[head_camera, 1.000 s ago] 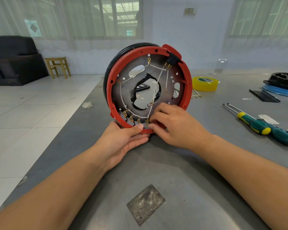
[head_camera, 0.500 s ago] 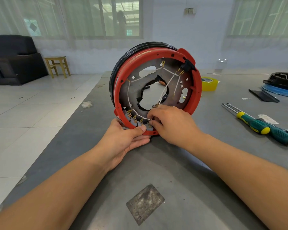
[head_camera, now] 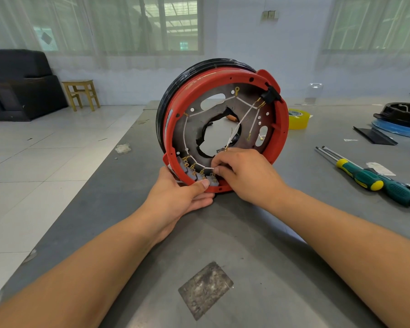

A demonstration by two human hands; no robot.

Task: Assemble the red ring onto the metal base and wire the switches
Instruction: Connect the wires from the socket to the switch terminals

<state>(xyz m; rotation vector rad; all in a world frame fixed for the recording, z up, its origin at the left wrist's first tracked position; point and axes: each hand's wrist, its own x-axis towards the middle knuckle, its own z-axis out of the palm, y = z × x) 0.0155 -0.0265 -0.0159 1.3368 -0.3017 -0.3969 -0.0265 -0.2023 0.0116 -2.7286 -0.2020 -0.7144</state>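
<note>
Grip, left hand (head_camera: 178,197): holds the bottom edge of the red ring (head_camera: 281,129) from below, thumb pressed on the rim beside the switches (head_camera: 199,172), fingers curled under.
Grip, right hand (head_camera: 244,174): fingertips pinch a white wire (head_camera: 240,121) at the nearest grey switch, inside the lower part of the ring.
Assembly: red ring seated around the metal base (head_camera: 194,129), standing on edge on the grey table (head_camera: 258,233), its open face turned toward the camera and tilted slightly right. A black rim (head_camera: 175,91) sits behind the red ring. A row of grey switches with brass terminals lines the lower left inner wall. White wires cross the plate up to a black connector (head_camera: 271,95) at upper right.
Surroundings, right of the assembly: yellow tape roll (head_camera: 298,118) just behind it; two green-handled screwdrivers (head_camera: 376,182) lying well apart from it; black and blue parts (head_camera: 402,119) at the far right edge.
Near edge: grey scuffed patch (head_camera: 205,290) on the table between the forearms.
Background: wooden stool (head_camera: 81,93), dark sofa (head_camera: 19,84).
</note>
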